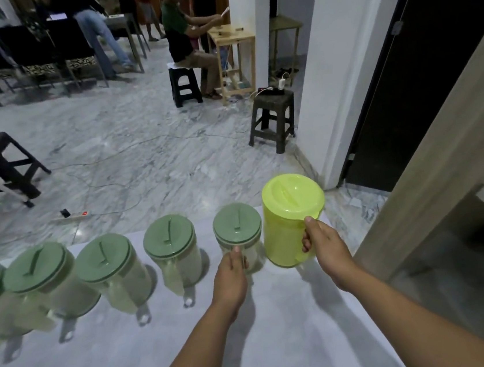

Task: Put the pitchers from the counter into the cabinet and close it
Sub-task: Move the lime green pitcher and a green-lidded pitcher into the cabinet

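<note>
Pitchers stand in a row along the table's (194, 354) far edge, handles toward the person for easy grabbing; the right hand (321, 242) grips the yellow pitcher (287, 223) by its handle, the left hand (232, 264) closes on the nearest green-lidded pitcher (238, 229).
</note>
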